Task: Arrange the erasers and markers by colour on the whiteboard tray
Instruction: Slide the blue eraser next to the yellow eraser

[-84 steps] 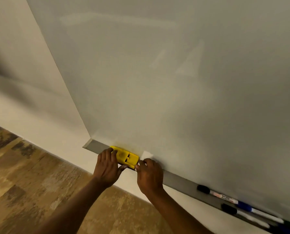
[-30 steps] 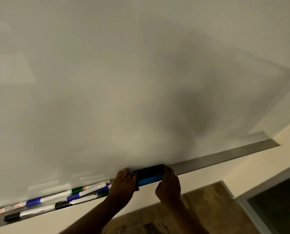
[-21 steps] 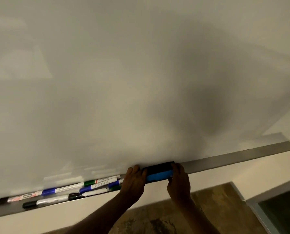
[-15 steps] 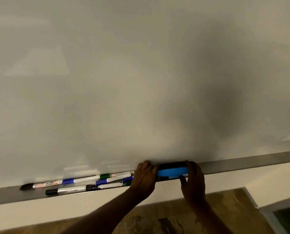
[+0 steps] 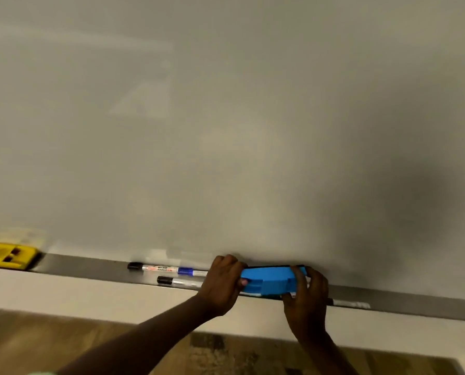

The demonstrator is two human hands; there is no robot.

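Observation:
A blue eraser [image 5: 270,280] with a black felt side is held just above the grey whiteboard tray [image 5: 90,267], over the markers lying there. My left hand [image 5: 220,282] grips its left end and my right hand [image 5: 307,301] grips its right end. A black-capped marker [image 5: 155,267] lies end to end with a blue-capped marker [image 5: 192,272] at the back of the tray. In front lies another black-capped marker [image 5: 176,281]. A white marker barrel [image 5: 350,304] shows right of my right hand. A yellow eraser [image 5: 8,256] sits at the tray's far left.
The whiteboard [image 5: 226,131] fills the upper view, blank with a dark shadow at right. Below the tray are a cream wall strip [image 5: 63,293] and patterned wooden floor [image 5: 63,345]. The tray runs on to the right edge.
The blue eraser has travelled left along the tray with both hands on it and now covers the markers' right ends. The view has panned left, bringing the yellow eraser in.

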